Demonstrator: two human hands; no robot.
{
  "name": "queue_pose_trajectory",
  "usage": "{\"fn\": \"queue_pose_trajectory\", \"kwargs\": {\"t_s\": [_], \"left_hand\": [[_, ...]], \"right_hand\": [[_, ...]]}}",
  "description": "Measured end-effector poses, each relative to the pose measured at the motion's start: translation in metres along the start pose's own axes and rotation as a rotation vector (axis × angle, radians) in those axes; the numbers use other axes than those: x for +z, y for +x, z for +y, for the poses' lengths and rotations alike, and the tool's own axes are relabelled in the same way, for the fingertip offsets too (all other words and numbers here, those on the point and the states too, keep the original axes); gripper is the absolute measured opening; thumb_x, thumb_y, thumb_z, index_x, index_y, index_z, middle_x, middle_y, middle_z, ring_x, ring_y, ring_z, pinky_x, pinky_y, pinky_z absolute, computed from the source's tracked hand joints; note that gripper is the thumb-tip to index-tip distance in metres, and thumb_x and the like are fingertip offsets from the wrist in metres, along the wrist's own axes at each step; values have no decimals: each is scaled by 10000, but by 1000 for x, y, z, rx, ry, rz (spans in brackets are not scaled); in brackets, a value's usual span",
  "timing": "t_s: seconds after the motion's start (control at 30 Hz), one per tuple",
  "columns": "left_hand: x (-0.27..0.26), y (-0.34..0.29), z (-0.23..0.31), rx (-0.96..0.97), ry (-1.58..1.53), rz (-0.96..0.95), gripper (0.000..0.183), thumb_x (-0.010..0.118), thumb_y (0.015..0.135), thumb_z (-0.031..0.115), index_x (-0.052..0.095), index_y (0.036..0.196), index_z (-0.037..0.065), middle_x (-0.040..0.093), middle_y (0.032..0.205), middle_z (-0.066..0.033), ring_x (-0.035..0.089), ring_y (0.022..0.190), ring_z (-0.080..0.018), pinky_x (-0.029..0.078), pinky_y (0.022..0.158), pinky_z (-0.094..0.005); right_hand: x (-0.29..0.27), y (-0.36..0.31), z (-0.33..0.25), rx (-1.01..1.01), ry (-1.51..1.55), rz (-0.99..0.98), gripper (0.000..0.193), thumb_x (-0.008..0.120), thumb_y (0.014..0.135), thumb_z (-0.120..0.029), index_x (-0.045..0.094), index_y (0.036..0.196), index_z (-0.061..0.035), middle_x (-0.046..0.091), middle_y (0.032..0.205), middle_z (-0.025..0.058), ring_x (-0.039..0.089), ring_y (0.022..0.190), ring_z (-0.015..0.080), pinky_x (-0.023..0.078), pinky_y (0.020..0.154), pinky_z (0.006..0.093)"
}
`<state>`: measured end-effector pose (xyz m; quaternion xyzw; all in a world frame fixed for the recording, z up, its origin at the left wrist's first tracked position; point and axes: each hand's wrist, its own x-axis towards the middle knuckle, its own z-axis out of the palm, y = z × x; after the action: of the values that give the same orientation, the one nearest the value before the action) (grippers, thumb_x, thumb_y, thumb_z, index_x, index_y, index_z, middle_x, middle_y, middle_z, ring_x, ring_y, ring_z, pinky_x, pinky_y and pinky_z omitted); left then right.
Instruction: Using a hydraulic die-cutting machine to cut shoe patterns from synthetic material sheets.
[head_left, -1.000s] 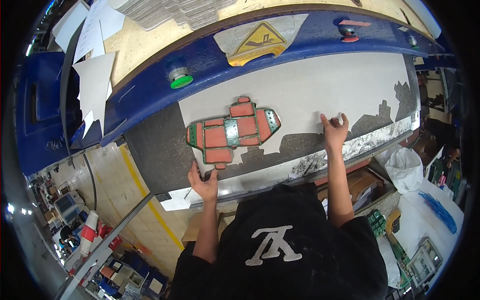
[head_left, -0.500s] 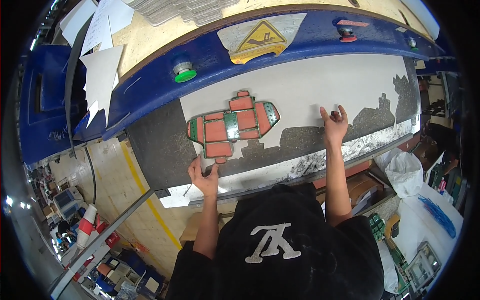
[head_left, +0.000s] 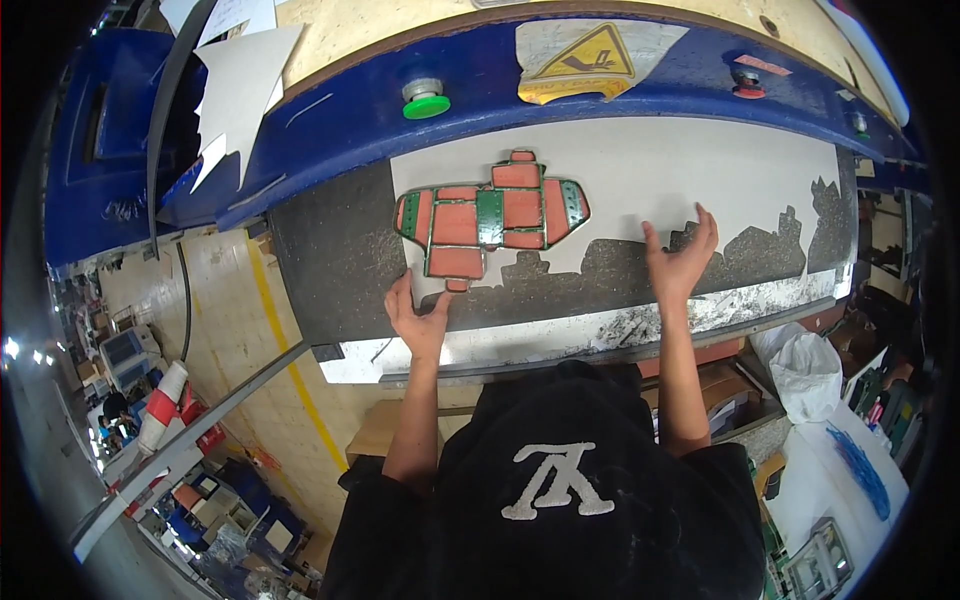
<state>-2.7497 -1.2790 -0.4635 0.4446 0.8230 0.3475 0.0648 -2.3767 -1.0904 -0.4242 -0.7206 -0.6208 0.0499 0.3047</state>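
Observation:
A cutting die (head_left: 460, 219) with green metal edges and pinkish-red foam panels lies on a pale grey sheet (head_left: 630, 155). My left hand (head_left: 420, 322) is beside the die's near lower tab, thumb and fingers apart; whether a fingertip touches the die or the sheet I cannot tell. Over the sheet's near, cut-out edge is my right hand (head_left: 680, 268), open with thumb and fingers spread, well to the right of the die. Nothing shows in its grasp. The dark board (head_left: 330, 235) under the sheet shows at the left and through the jagged cut-outs.
A blue machine beam (head_left: 470, 88) crosses behind the sheet, carrying a green button (head_left: 427, 106), a red button (head_left: 749, 90) and a yellow warning sticker (head_left: 588, 60). Pale scraps (head_left: 243, 95) hang at the far left. A white sack (head_left: 805, 370) sits at the right.
The view has shifted, so the die and sheet sit higher and further right in it. My right hand's fingers, more curled before, are now stretched and spread. My left hand stays near the die's lower tab.

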Motion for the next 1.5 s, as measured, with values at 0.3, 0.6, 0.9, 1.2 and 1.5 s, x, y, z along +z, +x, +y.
{"fn": "queue_pose_trajectory", "kwargs": {"t_s": [0.3,0.6,0.9,1.2,1.5], "left_hand": [[10,0,9,178,25,-142,978,1038,635,344,611,1442,-6,680,1353,-182,632,1217,-362,464,1065,-483],[25,5,-6,196,-9,-34,936,1038,620,349,654,1414,34,651,1432,-200,621,1279,-384,472,1072,-496],[21,-3,-12,192,24,-58,899,994,677,396,647,1425,36,635,1459,-228,596,1321,-417,440,1100,-533],[17,-12,-19,214,94,-143,810,924,792,276,575,1452,-37,618,1465,-247,590,1316,-436,429,1124,-539],[5,9,-14,268,67,-187,1056,1031,698,336,486,1534,-8,577,1504,-239,557,1367,-434,451,1138,-522]], "right_hand": [[52,-4,-34,-333,459,-627,996,960,733,-197,473,1593,-69,563,1558,196,523,1420,421,397,1216,494],[73,13,-21,-491,409,-578,924,972,692,-239,579,1510,-65,630,1484,174,552,1391,402,410,1188,488],[73,9,-21,-471,415,-587,884,955,678,-282,614,1454,-31,660,1440,195,581,1379,409,415,1180,503],[72,9,-17,-488,411,-577,855,924,692,-268,634,1465,-47,691,1428,124,609,1358,319,449,1115,480],[82,29,-32,-497,463,-644,851,907,731,-314,610,1475,-30,671,1467,122,585,1389,347,451,1126,511]]}}
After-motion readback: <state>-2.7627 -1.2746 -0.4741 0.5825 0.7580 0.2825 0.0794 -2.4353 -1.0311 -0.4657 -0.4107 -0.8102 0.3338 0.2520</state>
